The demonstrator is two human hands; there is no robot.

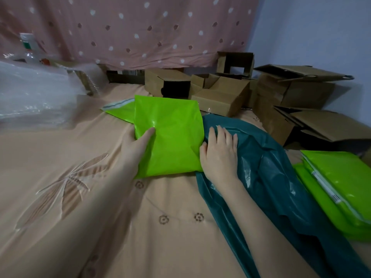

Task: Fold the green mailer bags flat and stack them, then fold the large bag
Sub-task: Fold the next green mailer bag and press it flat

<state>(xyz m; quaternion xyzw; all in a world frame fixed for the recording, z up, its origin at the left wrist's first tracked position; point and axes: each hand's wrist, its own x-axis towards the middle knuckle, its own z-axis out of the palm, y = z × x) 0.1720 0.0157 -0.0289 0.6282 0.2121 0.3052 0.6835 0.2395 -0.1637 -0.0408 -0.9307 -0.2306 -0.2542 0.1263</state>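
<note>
A bright green mailer bag [170,135], folded over, lies in the middle of the peach bedsheet [84,197]. My left hand [136,149] holds its left edge, thumb on top and fingers hidden underneath. My right hand [218,153] rests flat at the bag's right edge, its fingers spread on the large dark teal bag [271,177], which lies crumpled to the right. Another green mailer [120,111] sticks out behind the folded one. A stack of flat green mailers [341,189] sits at the right edge.
Several open cardboard boxes [220,93] crowd the back and right side. A heap of clear plastic wrap [34,95] lies at the back left. A pink dotted curtain [140,31] hangs behind.
</note>
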